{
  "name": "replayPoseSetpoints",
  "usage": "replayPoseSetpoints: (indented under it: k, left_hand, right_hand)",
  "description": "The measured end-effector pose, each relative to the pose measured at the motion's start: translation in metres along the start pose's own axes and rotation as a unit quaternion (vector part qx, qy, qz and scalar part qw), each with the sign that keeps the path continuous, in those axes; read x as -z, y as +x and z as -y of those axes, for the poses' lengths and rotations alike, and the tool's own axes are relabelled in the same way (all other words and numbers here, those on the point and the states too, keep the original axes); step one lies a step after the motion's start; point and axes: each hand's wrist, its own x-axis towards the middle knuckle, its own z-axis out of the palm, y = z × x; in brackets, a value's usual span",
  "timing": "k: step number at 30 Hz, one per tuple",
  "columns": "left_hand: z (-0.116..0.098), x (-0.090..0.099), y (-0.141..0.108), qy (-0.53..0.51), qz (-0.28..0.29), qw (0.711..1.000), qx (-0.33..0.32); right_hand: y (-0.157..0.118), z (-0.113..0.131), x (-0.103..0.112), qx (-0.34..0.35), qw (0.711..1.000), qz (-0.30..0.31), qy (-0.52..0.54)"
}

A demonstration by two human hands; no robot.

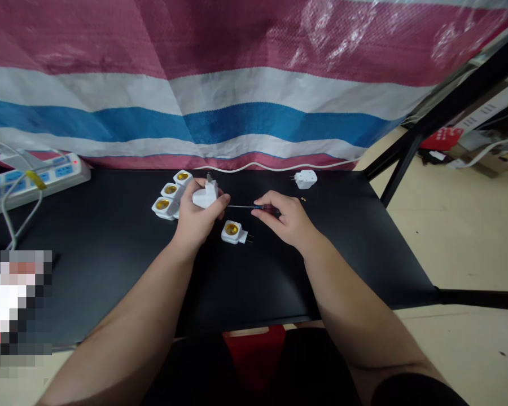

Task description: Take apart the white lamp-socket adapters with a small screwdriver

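the left hand (197, 211) is holding a white plastic plug-in lamp holder (205, 197) over the middle of a black, smooth-topped table (254, 282), its grip closing around the body while the metal prongs are pointing up and away. the right hand (290, 217) is pinching a screwdriver with a dark handle and thin metal shaft (242, 206) between thumb and fingers, its grip narrow; the shaft is pointing left toward the holder, the tip hiding behind the left fingers, so contact cannot be told

three white square lamp holders with round gold openings (162, 204) are sitting in a slanting row just left of the left hand. another white holder with a gold opening (232, 231) is lying between the hands, nearer the front edge, its prongs facing right. black tabletop is stretching from there to the front edge, and more is running rightward to the slanting side edge. near the back edge, a white pronged plug block (306, 179) is resting beside tiny brass-coloured pieces (303, 198). a white cable (254, 165) is trailing along that edge, and a white power strip with blue sockets (63, 171) is bordering the left side
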Motion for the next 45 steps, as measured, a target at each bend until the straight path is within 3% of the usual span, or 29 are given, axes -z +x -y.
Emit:
replayPoseSetpoints:
  k: [4,6,12,15,17,19,25,28,31,35,38,41,43,45]
  left_hand:
    - [-0.004,-0.002,-0.003,0.021,-0.002,0.999,-0.025]
    - [-0.006,-0.003,-0.005,0.043,0.007,0.998,-0.041]
    - [-0.007,-0.003,-0.001,0.030,0.001,0.999,-0.044]
    - [-0.008,-0.004,-0.002,0.005,0.012,0.999,-0.050]
    - [-0.011,-0.005,-0.004,0.009,0.017,0.999,-0.047]
    - [-0.013,-0.005,-0.006,0.026,0.013,0.999,-0.039]
    - [-0.014,-0.006,-0.005,-0.008,-0.001,1.000,-0.015]
    - [-0.013,-0.006,-0.004,-0.030,0.007,0.999,-0.028]
    - [-0.014,-0.007,-0.005,-0.031,0.014,0.999,-0.022]
    - [-0.014,-0.006,-0.004,-0.032,0.006,0.999,-0.003]
    - [-0.013,-0.005,-0.003,-0.033,-0.001,0.999,-0.016]
    - [-0.012,-0.005,-0.004,-0.014,0.021,0.999,-0.022]
    - [-0.011,-0.004,-0.005,0.000,0.040,0.999,-0.028]
    - [-0.010,-0.003,-0.004,0.007,0.048,0.998,-0.036]
  right_hand:
    - [0.001,-0.006,-0.004,-0.161,0.986,0.011,0.044]
    - [0.002,-0.008,-0.005,-0.200,0.978,0.019,0.065]
    - [0.001,-0.001,-0.007,-0.075,0.988,-0.026,0.135]
    - [0.002,-0.004,-0.011,-0.131,0.973,0.004,0.189]
    - [0.002,-0.007,-0.012,-0.199,0.961,0.016,0.190]
    - [0.003,-0.009,-0.011,-0.226,0.959,0.010,0.169]
    - [0.004,-0.002,-0.002,-0.074,0.986,-0.027,0.147]
    - [0.003,-0.001,-0.005,-0.135,0.971,-0.008,0.199]
    - [0.002,-0.003,-0.009,-0.213,0.962,-0.024,0.169]
    - [0.002,0.000,-0.005,-0.168,0.972,-0.043,0.160]
    - [0.002,0.002,-0.003,-0.115,0.971,-0.014,0.210]
    - [0.003,-0.001,-0.010,-0.198,0.956,0.022,0.218]
    - [0.003,-0.003,-0.017,-0.264,0.942,0.006,0.208]
    - [0.004,-0.003,-0.022,-0.284,0.933,-0.012,0.221]
